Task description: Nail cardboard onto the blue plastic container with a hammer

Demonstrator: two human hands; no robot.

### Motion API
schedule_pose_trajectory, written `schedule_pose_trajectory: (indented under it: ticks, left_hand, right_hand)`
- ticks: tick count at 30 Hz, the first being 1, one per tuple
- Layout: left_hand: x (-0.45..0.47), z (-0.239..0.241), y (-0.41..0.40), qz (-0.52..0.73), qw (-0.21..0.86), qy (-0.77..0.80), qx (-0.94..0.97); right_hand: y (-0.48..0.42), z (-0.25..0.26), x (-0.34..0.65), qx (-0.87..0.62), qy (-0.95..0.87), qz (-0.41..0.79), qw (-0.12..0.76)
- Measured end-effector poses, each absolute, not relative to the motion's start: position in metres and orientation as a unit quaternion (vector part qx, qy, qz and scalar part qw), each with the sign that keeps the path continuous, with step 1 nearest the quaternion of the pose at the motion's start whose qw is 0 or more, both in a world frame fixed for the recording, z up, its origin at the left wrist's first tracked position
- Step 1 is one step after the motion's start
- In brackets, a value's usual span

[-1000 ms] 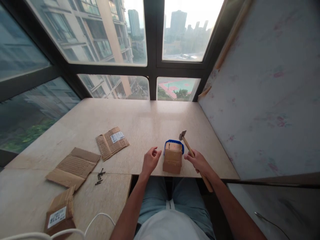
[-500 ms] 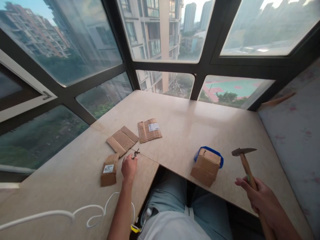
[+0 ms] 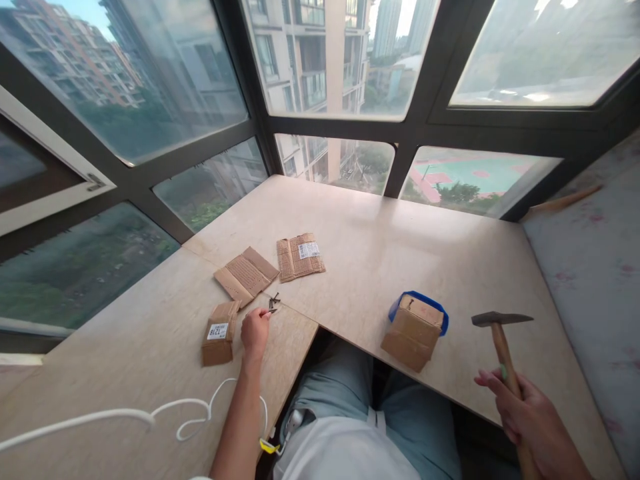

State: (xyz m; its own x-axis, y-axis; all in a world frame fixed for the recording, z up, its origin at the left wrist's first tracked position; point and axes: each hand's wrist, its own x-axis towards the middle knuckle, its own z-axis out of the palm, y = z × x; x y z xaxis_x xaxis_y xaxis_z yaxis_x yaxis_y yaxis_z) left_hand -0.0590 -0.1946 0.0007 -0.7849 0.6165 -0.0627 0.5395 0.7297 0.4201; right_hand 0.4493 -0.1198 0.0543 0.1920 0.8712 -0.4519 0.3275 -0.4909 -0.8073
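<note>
My left hand (image 3: pixel 255 333) is closed in a pinch on a small dark nail (image 3: pixel 273 311), just beside a little pile of dark nails (image 3: pixel 275 301) on the wooden tabletop. On the right, my right hand (image 3: pixel 527 407) grips the wooden handle of a hammer (image 3: pixel 504 347) and holds it raised, head up. Between the hands, a brown cardboard box (image 3: pixel 413 337) leans tilted in a blue plastic container (image 3: pixel 445 323). A small dark nail (image 3: pixel 411 304) shows at the box's upper face; how deep it sits I cannot tell.
Two flattened cardboard pieces, one plain (image 3: pixel 247 275) and one with a label (image 3: pixel 301 257), lie beyond my left hand. A small labelled cardboard box (image 3: pixel 220 333) stands left of it. A white cable (image 3: pixel 100 416) curls across the tabletop (image 3: pixel 350 227). Windows surround the far edges.
My left hand has drawn slightly back from the nail pile, with a nail now visible in its fingertips. The hammer in my right hand has shifted a little right and down.
</note>
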Motion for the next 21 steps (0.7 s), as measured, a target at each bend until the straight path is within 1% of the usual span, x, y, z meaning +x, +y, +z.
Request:
schedule_pose_trajectory:
  ticks: [5,7,9,14,17,21]
  left_hand:
    - [-0.055,0.014,-0.199,0.177,0.090,0.934,0.297]
    - [-0.054,0.019,-0.200,0.217,0.079,0.920,0.316]
    - [-0.049,0.025,-0.196,0.284,0.092,0.892,0.339]
    - [-0.008,0.044,-0.160,0.453,0.206,0.780,0.379]
    - [0.038,0.057,-0.124,0.493,0.255,0.714,0.427]
    - [0.103,0.066,-0.074,0.500,0.311,0.605,0.536]
  right_hand:
    - [-0.124,0.053,0.447,-0.715,-0.406,0.485,0.298]
    - [-0.125,0.054,0.446,-0.718,-0.403,0.481,0.301]
    - [-0.125,0.056,0.444,-0.716,-0.406,0.479,0.306]
    - [-0.126,0.059,0.435,-0.713,-0.410,0.468,0.323]
    - [-0.128,0.060,0.429,-0.710,-0.402,0.474,0.331]
    - [-0.132,0.062,0.423,-0.708,-0.399,0.478,0.333]
